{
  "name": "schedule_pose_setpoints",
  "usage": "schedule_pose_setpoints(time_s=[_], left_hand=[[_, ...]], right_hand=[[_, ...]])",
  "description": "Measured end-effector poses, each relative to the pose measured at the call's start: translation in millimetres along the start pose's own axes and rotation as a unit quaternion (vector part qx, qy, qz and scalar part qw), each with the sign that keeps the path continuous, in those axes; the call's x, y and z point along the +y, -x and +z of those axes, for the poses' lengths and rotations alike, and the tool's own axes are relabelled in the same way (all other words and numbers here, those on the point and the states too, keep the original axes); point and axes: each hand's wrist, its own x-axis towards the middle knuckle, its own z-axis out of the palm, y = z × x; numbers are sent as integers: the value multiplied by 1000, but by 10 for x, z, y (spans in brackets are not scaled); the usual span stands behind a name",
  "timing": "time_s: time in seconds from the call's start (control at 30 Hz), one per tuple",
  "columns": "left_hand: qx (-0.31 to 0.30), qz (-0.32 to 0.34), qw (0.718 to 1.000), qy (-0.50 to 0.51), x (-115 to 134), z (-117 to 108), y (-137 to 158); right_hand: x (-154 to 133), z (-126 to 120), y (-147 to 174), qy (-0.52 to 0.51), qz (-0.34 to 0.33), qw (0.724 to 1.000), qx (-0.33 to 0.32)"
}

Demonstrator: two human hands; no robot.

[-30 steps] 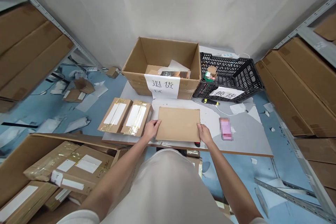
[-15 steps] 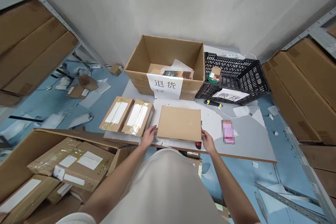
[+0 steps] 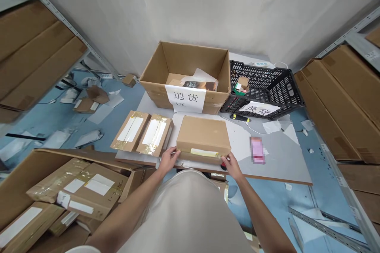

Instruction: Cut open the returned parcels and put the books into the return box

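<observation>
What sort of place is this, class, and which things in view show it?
Likely a warehouse returns room: an open carton signed 退货 ("returns"), two taped, labelled parcels on the table, and big boxes in racks on both sides.

A plain off-white, short-sleeved shirt (image 3: 187,209) leaves left hand (image 3: 168,160) and right hand (image 3: 233,165) bare.

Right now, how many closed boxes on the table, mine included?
3: one box between your hands, two boxes side by side to its left. The carton may hide more.
</observation>
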Motion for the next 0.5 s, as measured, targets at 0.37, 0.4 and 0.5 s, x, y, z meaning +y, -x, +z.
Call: schedule_pose_setpoints(time_s=[0.37, 0.4, 0.5], left_hand=[[85, -16, 985, -148, 568, -95, -448], [86, -16, 984, -154, 575, -95, -474], [85, -18, 983, -164, 581, -97, -526]], right_hand=[[-520, -142, -527, 179, 28, 983, 22], [-514, -148, -558, 169, 32, 985, 21], [-427, -180, -606, 107, 41, 993, 13]])
